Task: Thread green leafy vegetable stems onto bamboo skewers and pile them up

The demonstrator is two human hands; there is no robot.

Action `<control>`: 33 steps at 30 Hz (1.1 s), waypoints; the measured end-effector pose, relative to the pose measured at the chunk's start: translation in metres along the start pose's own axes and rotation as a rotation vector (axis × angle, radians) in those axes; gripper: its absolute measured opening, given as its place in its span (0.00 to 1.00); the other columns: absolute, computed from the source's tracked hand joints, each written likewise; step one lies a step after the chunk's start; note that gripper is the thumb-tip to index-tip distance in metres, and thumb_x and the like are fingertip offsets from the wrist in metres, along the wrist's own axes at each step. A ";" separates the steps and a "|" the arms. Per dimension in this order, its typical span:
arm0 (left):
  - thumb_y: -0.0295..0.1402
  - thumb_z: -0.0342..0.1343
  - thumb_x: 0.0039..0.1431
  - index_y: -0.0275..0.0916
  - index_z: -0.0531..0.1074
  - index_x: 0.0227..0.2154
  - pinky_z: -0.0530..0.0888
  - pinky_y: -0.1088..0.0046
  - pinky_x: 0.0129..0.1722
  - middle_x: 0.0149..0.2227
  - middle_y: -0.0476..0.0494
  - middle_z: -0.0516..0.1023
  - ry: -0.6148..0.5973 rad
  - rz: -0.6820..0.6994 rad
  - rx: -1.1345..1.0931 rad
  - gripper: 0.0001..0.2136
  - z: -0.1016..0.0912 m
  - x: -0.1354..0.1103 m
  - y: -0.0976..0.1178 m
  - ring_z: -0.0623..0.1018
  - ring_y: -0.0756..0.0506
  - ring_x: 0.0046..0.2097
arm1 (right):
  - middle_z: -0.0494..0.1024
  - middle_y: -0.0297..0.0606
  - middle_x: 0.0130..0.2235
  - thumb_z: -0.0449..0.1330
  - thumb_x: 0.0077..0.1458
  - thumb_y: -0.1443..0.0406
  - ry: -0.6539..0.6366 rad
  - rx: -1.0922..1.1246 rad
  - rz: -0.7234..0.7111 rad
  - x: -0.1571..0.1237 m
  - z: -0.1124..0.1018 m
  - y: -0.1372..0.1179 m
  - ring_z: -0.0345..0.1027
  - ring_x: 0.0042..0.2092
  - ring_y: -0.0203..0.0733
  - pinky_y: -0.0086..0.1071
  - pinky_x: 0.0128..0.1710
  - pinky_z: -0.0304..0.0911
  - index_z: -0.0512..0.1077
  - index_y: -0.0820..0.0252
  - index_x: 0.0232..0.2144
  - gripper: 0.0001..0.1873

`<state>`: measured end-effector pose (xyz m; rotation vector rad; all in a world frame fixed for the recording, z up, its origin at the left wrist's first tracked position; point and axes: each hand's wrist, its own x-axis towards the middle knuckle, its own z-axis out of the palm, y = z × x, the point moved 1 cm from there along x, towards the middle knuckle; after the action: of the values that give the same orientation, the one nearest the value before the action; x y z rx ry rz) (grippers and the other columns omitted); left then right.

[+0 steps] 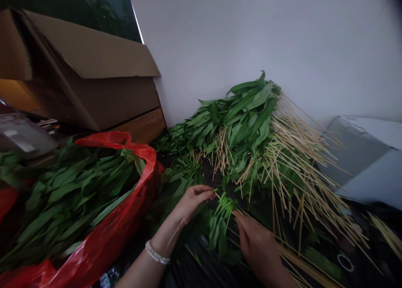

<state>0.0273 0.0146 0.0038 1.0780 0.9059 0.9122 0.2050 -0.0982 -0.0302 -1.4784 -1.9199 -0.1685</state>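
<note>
The right hand (258,242) holds a thin tan wooden stick (217,194) with long green leaves (220,231) hanging from it, between both hands. The left hand (197,198) pinches a small green stem (215,190) at its tip.

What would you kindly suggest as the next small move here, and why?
Probably ease the green bit down the skewer toward the bunched greens: the left hand seems to pinch it near the tip, while the right hand holds the skewer beyond the bunch.
</note>
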 end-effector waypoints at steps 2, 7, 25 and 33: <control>0.37 0.67 0.41 0.33 0.79 0.28 0.67 0.77 0.30 0.27 0.43 0.80 -0.016 -0.004 -0.005 0.12 0.000 0.000 0.000 0.74 0.50 0.29 | 0.79 0.43 0.39 0.44 0.58 0.71 -0.003 -0.001 -0.004 -0.001 0.001 0.000 0.75 0.36 0.40 0.31 0.39 0.70 0.71 0.64 0.47 0.20; 0.36 0.67 0.43 0.34 0.79 0.25 0.66 0.78 0.29 0.24 0.46 0.78 -0.094 0.005 0.087 0.10 0.006 -0.003 -0.006 0.71 0.51 0.26 | 0.78 0.43 0.39 0.43 0.58 0.72 -0.020 0.007 0.010 -0.004 0.005 0.001 0.75 0.37 0.40 0.31 0.41 0.68 0.70 0.64 0.46 0.20; 0.33 0.62 0.48 0.42 0.79 0.31 0.67 0.73 0.38 0.31 0.46 0.79 -0.235 0.385 0.873 0.06 -0.012 0.001 -0.005 0.75 0.45 0.35 | 0.67 0.30 0.22 0.47 0.53 0.73 -0.130 0.154 -0.274 0.005 -0.019 -0.034 0.62 0.23 0.35 0.31 0.25 0.48 0.63 0.57 0.25 0.10; 0.30 0.62 0.48 0.42 0.78 0.30 0.65 0.73 0.38 0.30 0.46 0.77 -0.293 0.455 1.098 0.05 -0.013 0.003 -0.011 0.74 0.44 0.36 | 0.69 0.32 0.23 0.46 0.57 0.72 -0.099 0.110 -0.243 0.008 -0.017 -0.028 0.63 0.24 0.36 0.31 0.26 0.51 0.65 0.57 0.28 0.11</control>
<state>0.0179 0.0187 -0.0100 2.3641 0.9255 0.5419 0.1862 -0.1096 -0.0045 -1.1995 -2.1504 -0.0996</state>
